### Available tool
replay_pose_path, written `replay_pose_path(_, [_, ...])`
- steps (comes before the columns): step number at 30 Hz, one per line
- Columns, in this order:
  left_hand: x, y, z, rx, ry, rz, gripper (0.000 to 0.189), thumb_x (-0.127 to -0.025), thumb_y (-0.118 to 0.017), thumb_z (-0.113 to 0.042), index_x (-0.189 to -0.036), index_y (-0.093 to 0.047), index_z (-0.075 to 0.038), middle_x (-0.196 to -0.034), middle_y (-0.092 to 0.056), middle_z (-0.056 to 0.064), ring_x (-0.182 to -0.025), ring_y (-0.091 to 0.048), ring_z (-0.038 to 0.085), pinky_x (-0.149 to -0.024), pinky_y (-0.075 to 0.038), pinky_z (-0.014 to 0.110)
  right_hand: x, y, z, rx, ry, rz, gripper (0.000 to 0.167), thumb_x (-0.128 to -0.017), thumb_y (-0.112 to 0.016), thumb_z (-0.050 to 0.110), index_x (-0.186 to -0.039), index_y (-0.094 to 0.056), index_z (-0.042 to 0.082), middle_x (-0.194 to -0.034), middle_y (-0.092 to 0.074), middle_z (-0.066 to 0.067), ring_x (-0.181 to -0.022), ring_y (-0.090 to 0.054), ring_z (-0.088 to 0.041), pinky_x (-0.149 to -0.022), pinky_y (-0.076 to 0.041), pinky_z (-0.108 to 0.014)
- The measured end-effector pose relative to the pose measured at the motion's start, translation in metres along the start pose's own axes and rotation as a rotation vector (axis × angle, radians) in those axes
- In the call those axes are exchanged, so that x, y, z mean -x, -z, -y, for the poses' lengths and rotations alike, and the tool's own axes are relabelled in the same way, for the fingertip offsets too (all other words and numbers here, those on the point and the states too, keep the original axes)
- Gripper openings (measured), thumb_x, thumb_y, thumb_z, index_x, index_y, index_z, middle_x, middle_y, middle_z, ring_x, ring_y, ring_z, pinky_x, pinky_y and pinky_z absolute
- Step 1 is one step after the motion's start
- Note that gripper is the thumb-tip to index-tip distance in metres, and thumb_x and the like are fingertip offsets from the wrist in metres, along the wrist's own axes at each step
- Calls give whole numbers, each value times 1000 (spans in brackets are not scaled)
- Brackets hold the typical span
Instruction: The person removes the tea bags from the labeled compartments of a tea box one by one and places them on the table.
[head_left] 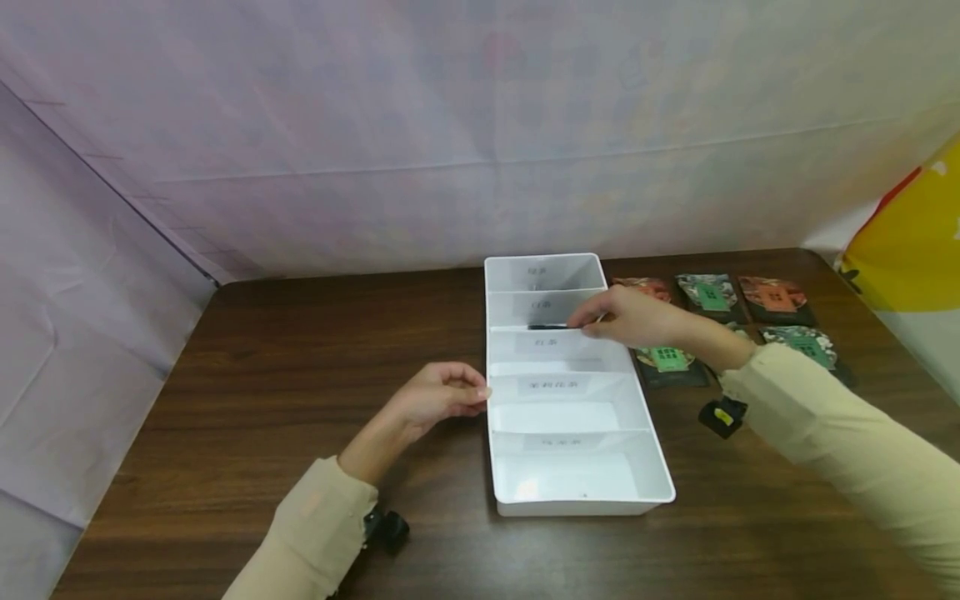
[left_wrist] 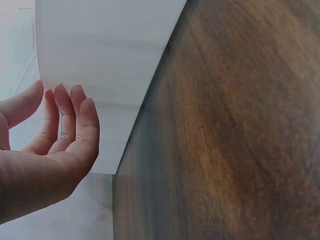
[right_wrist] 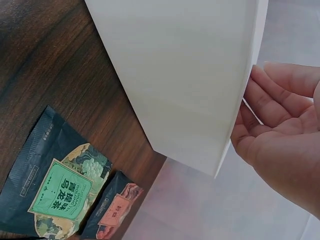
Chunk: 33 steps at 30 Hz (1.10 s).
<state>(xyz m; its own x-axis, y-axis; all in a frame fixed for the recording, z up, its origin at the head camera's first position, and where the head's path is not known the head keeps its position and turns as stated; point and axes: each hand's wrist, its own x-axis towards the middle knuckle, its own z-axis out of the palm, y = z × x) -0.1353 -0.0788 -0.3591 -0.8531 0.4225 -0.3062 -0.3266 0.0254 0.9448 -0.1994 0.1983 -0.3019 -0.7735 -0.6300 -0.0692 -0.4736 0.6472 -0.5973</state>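
A long white divided tray (head_left: 583, 507) stands mid-table, with paper labels in its compartments. My left hand (head_left: 442, 390) pinches its left rim; in the left wrist view the thumb meets the rim and the curled fingers lie by the outer wall. My right hand (head_left: 637, 318) reaches over the right rim and pinches a dark tea packet (head_left: 549, 327) in the second compartment from the far end. Only a thin dark edge of that packet shows. In the right wrist view the right hand (right_wrist: 285, 107) is at the rim, and the packet is hidden.
Right of the tray lie several dark tea packets with green or red labels, among them a green one (head_left: 667, 360) and a red one (head_left: 776, 298). My right forearm passes over them. A white cloth (head_left: 360, 167) hangs behind the brown table (head_left: 300, 358).
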Motion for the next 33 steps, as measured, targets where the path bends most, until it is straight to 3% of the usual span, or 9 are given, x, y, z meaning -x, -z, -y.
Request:
replay_pose_path(7, [0,0,0,2,-7,5,6,-86,-56,7,-90,-54,10,-73,-58,2,-73,-58,15,-78,-50,35,2,3,1,-18,-34,-5,17,-87,-57,0,-102,-66,-1,-104,-64,-14,-98,-57,-28,-83,-48,-45])
replay_pose_path(25, [0,-1,1,-3,2,4,4,-86,-55,7,-90,-54,9,-74,-58,3,-74,-58,16,-81,-50,37,3,5,-5,40,3,0,16,-87,-57,-1,-102,-65,-3,-98,-65,-14,-89,-60,-24,-74,-50,-39])
replay_pose_path(33, [1,-1,-1,-6,3,-4,4,-86,-55,7,-90,-54,9,-74,-58,3,-73,-58,16,-81,-50,38,5,12,-5,-48,-61,-14,13,-87,-56,-3,-98,-63,-1,-95,-63,-8,-89,-58,-23,-72,-49,-35])
